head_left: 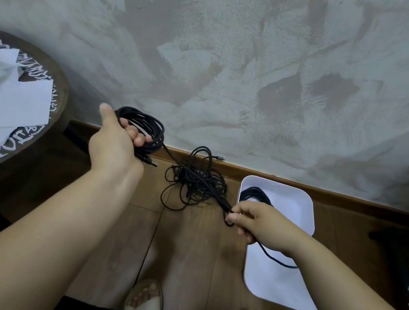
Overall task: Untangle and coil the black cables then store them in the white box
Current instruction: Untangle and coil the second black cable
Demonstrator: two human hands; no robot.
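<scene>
Grip, left: left hand (115, 145) is clenched around a finished coil of black cable (145, 128), held up off the floor at about 10 o'clock from the tangle; a USB plug (152, 163) sticks out below the fist.
Grip, right: right hand (262, 224) pinches a loose strand of cable (228, 210) between thumb and fingertips, at about 4 o'clock from the tangle.
Tangle: knotted black cables (194, 183) lie on the wooden floor (182, 246) near the skirting, between the two hands.
Link: one strand runs from the held coil down toward 4 o'clock into the tangle, so the coil looks not yet free.
White box (295, 202): stands open on the floor at 3 o'clock from the tangle, just behind the right hand; one coiled cable (256, 194) already lies inside.
Lid (271, 279): a white panel, probably the lid, lies on the floor under the right forearm.
Key relation: the pinched strand runs roughly along 10-to-4 o'clock; the right hand is nearer both tangle and box.
Round surface (59, 92): at 9 o'clock, carrying white papers (4, 99), well apart.
</scene>
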